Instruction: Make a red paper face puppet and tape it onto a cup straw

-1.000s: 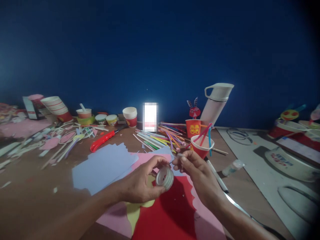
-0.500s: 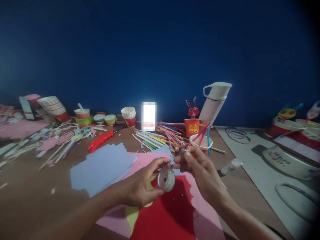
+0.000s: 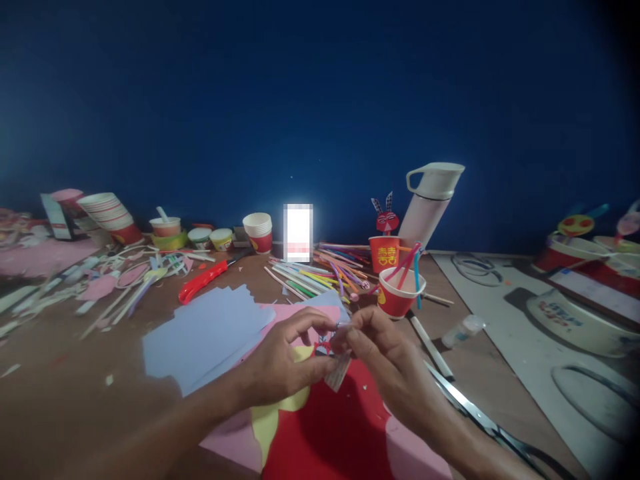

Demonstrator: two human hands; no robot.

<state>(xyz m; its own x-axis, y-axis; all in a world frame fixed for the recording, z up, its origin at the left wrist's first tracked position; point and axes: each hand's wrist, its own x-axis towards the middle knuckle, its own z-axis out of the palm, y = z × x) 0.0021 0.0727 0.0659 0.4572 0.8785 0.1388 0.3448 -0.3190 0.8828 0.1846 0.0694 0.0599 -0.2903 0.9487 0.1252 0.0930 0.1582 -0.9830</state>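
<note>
My left hand point(image 3: 287, 357) has its fingers and thumb curled around a roll of clear tape point(image 3: 339, 375), now seen edge-on and partly hidden. My right hand point(image 3: 383, 353) is pinched close against it, fingertips over what looks like a strip of tape. Between the hands shows a small red paper rabbit face point(image 3: 323, 345) with black-and-white ears; I cannot tell whether it is held or lies on the paper. Below them is a red sheet point(image 3: 330, 433) on pink and yellow paper. Open scissors point(image 3: 475, 410) lie beside my right forearm.
Blue sheets point(image 3: 205, 337) and a red-handled cutter point(image 3: 203, 281) lie left. Coloured sticks point(image 3: 305, 277) are spread behind. A paper cup with pipe cleaners point(image 3: 395, 303), a tilted thermos point(image 3: 427, 207) and a small clear bottle point(image 3: 463, 331) stand or lie right. Stacked cups point(image 3: 257, 233) are at the back.
My right hand has come down and left to meet my left hand. The tape roll has turned from face-on to edge-on. The scissors and rabbit face now show.
</note>
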